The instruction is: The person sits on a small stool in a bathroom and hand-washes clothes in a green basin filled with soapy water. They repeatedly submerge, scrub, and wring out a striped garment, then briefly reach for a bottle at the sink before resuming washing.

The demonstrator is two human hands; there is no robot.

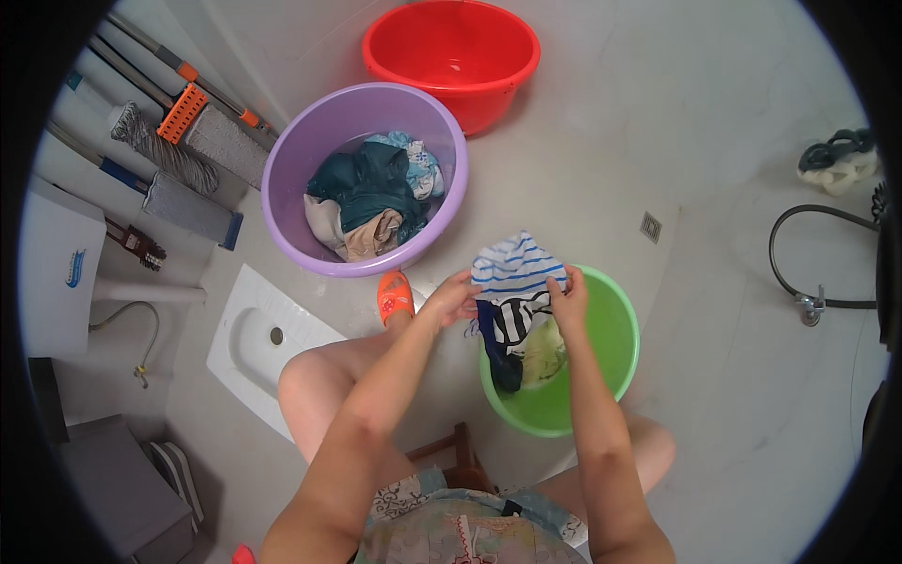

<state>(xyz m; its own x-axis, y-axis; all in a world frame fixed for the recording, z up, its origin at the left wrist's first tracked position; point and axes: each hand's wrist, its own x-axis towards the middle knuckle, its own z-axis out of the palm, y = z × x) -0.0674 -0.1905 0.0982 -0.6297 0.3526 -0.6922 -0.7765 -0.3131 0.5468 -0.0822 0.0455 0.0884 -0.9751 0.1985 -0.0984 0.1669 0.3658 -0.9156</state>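
Stretched between my two hands is a white garment with blue stripes point(518, 264), whose dark navy and black-and-white part hangs down into a green basin point(627, 331). My left hand point(454, 297) pinches its left edge; my right hand point(568, 295) grips the right edge over the basin. Pale yellowish-green cloth point(545, 354) lies in the green basin beneath the garment, partly hidden by it. Ahead and to the left, a purple basin point(282, 176) holds a dark teal garment point(373, 176), a beige cloth point(370, 236) and blue patterned fabric point(423, 169), all looking wet.
A red basin point(451, 42) stands behind the purple one. Several mops point(190, 208) lean on the left wall near a squat toilet point(246, 338). At right are a floor drain point(651, 227) and a tap with a hose point(810, 304). A grey bin point(120, 486) sits lower left.
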